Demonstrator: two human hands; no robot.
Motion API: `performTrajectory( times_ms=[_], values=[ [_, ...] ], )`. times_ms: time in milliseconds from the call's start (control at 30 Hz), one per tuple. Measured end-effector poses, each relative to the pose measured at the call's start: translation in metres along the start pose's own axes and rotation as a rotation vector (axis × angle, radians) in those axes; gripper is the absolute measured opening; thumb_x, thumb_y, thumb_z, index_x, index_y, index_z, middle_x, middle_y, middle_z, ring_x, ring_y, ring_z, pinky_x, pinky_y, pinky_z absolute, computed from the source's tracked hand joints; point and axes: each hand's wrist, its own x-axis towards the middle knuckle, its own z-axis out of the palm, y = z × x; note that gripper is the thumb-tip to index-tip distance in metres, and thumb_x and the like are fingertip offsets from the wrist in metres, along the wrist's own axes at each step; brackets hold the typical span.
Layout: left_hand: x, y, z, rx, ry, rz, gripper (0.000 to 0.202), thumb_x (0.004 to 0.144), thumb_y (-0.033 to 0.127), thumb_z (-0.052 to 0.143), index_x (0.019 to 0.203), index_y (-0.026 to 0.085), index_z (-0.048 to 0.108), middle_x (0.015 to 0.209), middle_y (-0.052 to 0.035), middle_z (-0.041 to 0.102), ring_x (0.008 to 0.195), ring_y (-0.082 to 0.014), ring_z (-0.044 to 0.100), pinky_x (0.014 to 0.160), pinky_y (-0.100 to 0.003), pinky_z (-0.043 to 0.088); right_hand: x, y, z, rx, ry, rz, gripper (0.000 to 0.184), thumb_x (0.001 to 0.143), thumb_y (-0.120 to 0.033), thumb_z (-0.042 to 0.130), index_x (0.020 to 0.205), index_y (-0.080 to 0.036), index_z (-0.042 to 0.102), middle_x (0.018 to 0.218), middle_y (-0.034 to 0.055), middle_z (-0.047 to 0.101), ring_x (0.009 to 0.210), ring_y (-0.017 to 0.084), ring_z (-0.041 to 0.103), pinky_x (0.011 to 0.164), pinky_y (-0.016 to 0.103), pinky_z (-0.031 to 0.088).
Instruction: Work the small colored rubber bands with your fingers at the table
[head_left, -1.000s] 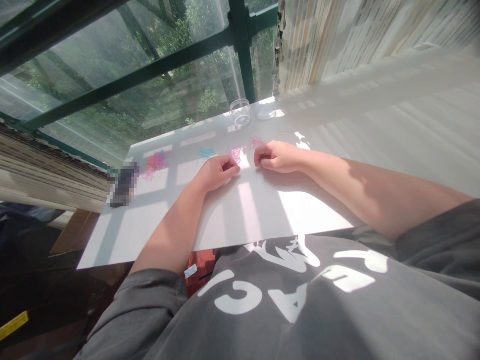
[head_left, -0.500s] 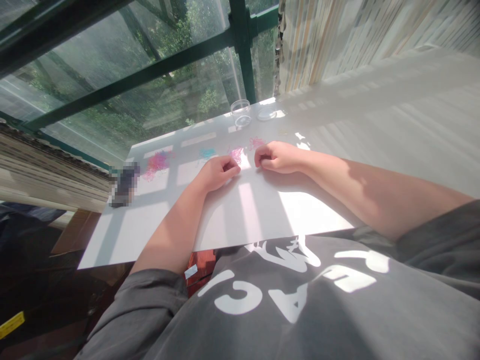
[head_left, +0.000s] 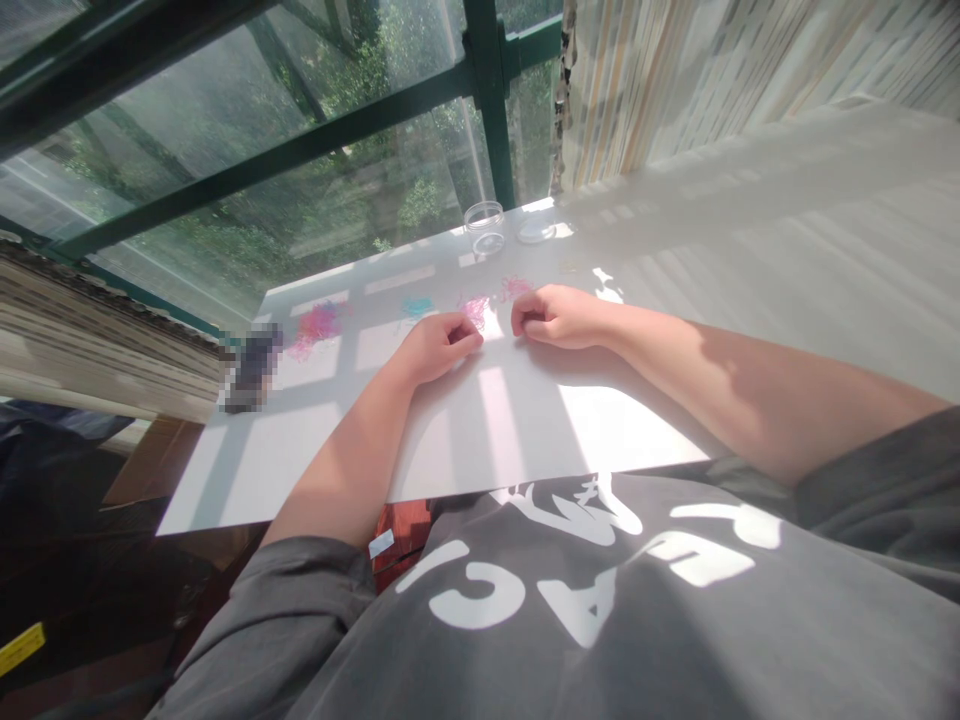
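My left hand rests on the white tabletop with its fingers curled in and the thumb alongside them. Facing it across a small gap, my right hand lies on the same surface, fingers bent under. Nothing shows in either hand. Just beyond the left fingers is a pink heap of thin, tangled bits. A teal heap lies behind the left knuckles. Another pink heap sits right behind my right fingers. The bits are too small to name surely.
A larger pink and purple heap lies to the left, near a blurred-out dark object. A clear round jar and a clear lid stand by the window. Faint yellowish bits lie behind my right hand.
Both hands keep the same pose and place on the table. The whole view has shifted very slightly; nothing else has visibly moved.
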Motion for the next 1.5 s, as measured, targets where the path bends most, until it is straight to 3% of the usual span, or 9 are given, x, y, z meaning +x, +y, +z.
performTrajectory(
  times_ms=[733,967,1500],
  values=[
    [0.0022,-0.0065,0.0006,-0.068,-0.050,0.003,0.023,0.073,0.033,0.054,0.085,0.016,0.064,0.065,0.0009,0.056,0.058,-0.0106,0.045,0.056,-0.023,0.036,0.0012,0.0040,0.0014,0.002,-0.004,-0.017,0.026,0.066,-0.016,0.046,0.083,-0.018,0.065,0.074,-0.0001,0.065,0.065,0.012,0.050,0.059,0.022,0.033],
    [0.0017,-0.0034,0.0000,-0.032,-0.026,0.002,0.029,0.081,0.039,0.045,0.078,0.016,0.063,0.067,-0.0001,0.061,0.060,-0.0116,0.047,0.059,-0.024,0.036,0.0012,0.0051,0.0008,-0.022,-0.015,-0.010,0.025,0.067,-0.018,0.047,0.084,-0.018,0.065,0.076,0.0001,0.064,0.066,0.013,0.050,0.058,0.022,0.032],
    [0.0027,-0.0067,0.0002,0.004,-0.029,0.009,0.027,0.079,0.039,0.048,0.079,0.016,0.063,0.068,-0.0002,0.060,0.060,-0.0119,0.046,0.057,-0.024,0.035,0.0000,0.0049,0.0005,-0.001,-0.015,-0.027,0.025,0.068,-0.018,0.046,0.085,-0.018,0.065,0.078,0.0007,0.065,0.069,0.013,0.052,0.062,0.022,0.034]
  ],
)
